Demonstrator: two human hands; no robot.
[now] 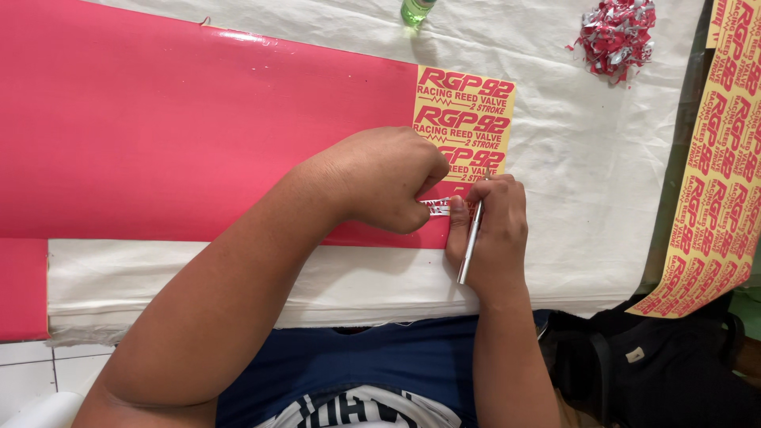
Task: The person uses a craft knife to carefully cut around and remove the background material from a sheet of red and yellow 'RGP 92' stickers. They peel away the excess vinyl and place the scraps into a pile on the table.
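Left hand (388, 178) pinched a peeled vinyl strip (437, 207); right hand (485, 230) gripped a metal knife (470, 246) over the red sheet (158, 127). Scrap wad (617, 33) and green bottle (415, 11) lay well apart on the tabletop (602, 174).

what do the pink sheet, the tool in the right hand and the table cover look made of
Pink sheet: likely glossy vinyl or plastic film; glare streaks along its top edge.
Tool in the right hand: slim silvery rod, probably metal.
Table cover: off-white woven cloth, matte, wrinkled.

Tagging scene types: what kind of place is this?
Probably a small sticker-making workshop: a glossy red vinyl sheet on a white cloth-covered table, a long strip of yellow decals, a pile of peeled red-and-silver scraps.
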